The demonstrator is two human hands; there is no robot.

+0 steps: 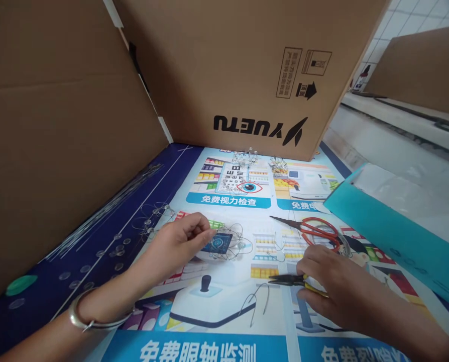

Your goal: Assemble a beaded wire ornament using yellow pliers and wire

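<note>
My left hand (185, 239) is closed in a pinch, its fingertips at the near-left edge of a beaded wire piece (232, 245) made of thin loops and clear beads. My right hand (332, 279) wraps round the yellow handles of a pair of pliers (287, 280), whose dark jaws point left. Just beyond that hand lie red-handled scissors (318, 231), blades toward the left. A bent length of wire (260, 304) rests on the printed sheet nearer to me, between my hands.
Loose clear beads (119, 249) and a bundle of straight wires (107, 208) lie at left, near a green round piece (21, 285). More beaded wire pieces (247, 158) are at the back. A cardboard box (224, 75) stands behind; a teal box (398, 241) holds clear plastic at right.
</note>
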